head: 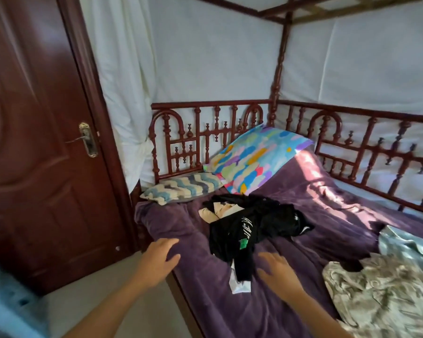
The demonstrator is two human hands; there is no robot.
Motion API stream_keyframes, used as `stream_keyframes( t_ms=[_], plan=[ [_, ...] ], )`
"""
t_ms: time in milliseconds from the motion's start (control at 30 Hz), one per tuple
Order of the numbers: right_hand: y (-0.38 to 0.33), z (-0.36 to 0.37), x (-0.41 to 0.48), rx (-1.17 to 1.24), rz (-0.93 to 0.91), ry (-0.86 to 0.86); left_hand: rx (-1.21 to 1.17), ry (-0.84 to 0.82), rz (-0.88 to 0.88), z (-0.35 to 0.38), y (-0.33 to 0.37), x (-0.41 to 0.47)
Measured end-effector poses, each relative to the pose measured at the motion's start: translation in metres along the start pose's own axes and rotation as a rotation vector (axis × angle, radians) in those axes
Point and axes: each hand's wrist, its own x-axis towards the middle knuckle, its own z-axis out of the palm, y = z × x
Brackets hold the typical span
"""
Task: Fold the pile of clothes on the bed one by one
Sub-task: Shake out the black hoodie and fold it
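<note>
Left hand [160, 258] and right hand [279, 272], fingers spread and empty, reach at the bed's [327, 191] near edge, either side of the pile's [252, 228] trailing end; pile lies mid-bed, toward the head. Best lift one piece clear of the tangle, then spread it flat.

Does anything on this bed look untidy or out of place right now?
The clothes pile lies tangled and unfolded on the purple blanket, with a black piece trailing toward the near edge. A crumpled grey quilt is bunched at the right. The left hand and right hand are open, holding nothing.
</note>
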Motion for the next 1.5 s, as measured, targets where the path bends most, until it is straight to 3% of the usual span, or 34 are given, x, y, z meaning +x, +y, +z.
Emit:
stream_keyframes(
  t_ms=[233, 333, 500, 700, 833, 1033, 1200, 1367, 1500],
  plan=[
    [-0.04, 0.023, 0.109, -0.039, -0.077, -0.1, -0.073, 0.017, -0.168, -0.014, -0.057, 0.054],
    [-0.058, 0.042, 0.14, -0.089, -0.105, -0.188, -0.101, -0.046, -0.234, -0.006, -0.097, 0.05],
    [-0.092, 0.063, 0.191, -0.16, -0.087, -0.246, -0.104, -0.012, -0.314, -0.016, -0.169, 0.088],
    [-0.143, 0.035, 0.277, -0.153, 0.055, -0.055, -0.099, 0.059, -0.108, -0.052, -0.207, 0.218],
    [-0.151, 0.029, 0.299, -0.229, 0.164, -0.064, -0.146, -0.007, 0.009, -0.046, -0.208, 0.282],
    [-0.117, 0.036, 0.28, -0.195, 0.408, -0.064, -0.221, -0.255, 0.073, 0.011, -0.2, 0.326],
    [-0.063, 0.035, 0.24, -0.141, 0.66, -0.045, -0.256, -0.431, 0.168, 0.057, -0.147, 0.35],
    [-0.01, 0.031, 0.24, -0.035, 0.821, -0.034, -0.107, -0.484, 0.266, 0.082, -0.122, 0.379],
    [0.003, 0.045, 0.264, 0.036, 0.825, -0.067, 0.007, -0.473, 0.254, 0.087, -0.124, 0.417]
  ],
)
